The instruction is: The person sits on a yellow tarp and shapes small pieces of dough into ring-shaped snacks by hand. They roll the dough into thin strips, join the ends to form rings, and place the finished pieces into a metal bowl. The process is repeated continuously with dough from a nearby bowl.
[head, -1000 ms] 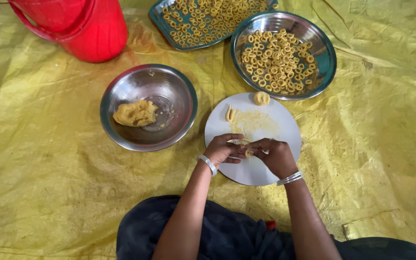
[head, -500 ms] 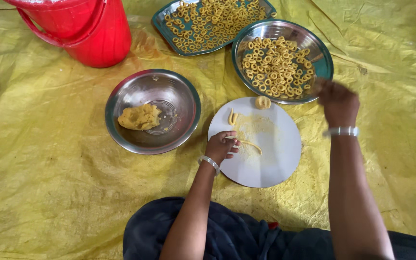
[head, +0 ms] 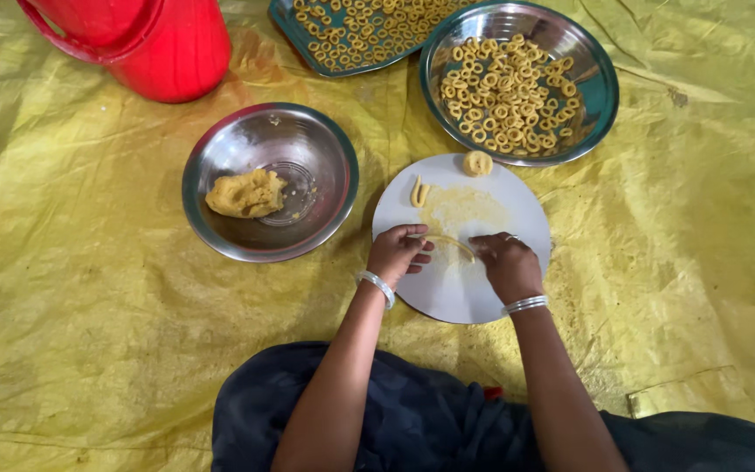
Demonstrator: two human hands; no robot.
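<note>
A: What is held at the fingers?

B: A thin strip of dough point(head: 449, 244) is pinched at its left end by the curled fingers of the left hand point(head: 398, 253). Its right end is met by the fingertips of the right hand point(head: 506, 263), which are bent down onto it; whether it is truly gripped there cannot be told. The strip is kept low on the white round board point(head: 447, 297), near its middle, so that it is backed by a flat surface.

A: And what is laid around it?

B: A folded bit of dough point(head: 419, 190) and a finished coil point(head: 478, 163) are set on the far part of the board, presumably out of the way of the hands. A patch of yellow smear is seen between them and the strip.

A: Farther out?

B: A steel bowl point(head: 220, 236) with a lump of dough point(head: 245, 193) is placed to the left, within easy reach. Two trays of dough rings are kept on the far side: a round steel one point(head: 600, 114) touching the board's far edge, and a dark one point(head: 290, 35) to its left. A red bucket point(head: 168, 52) stands far left. Everything is laid on a yellow sheet point(head: 72, 332), by which the floor is covered.
</note>
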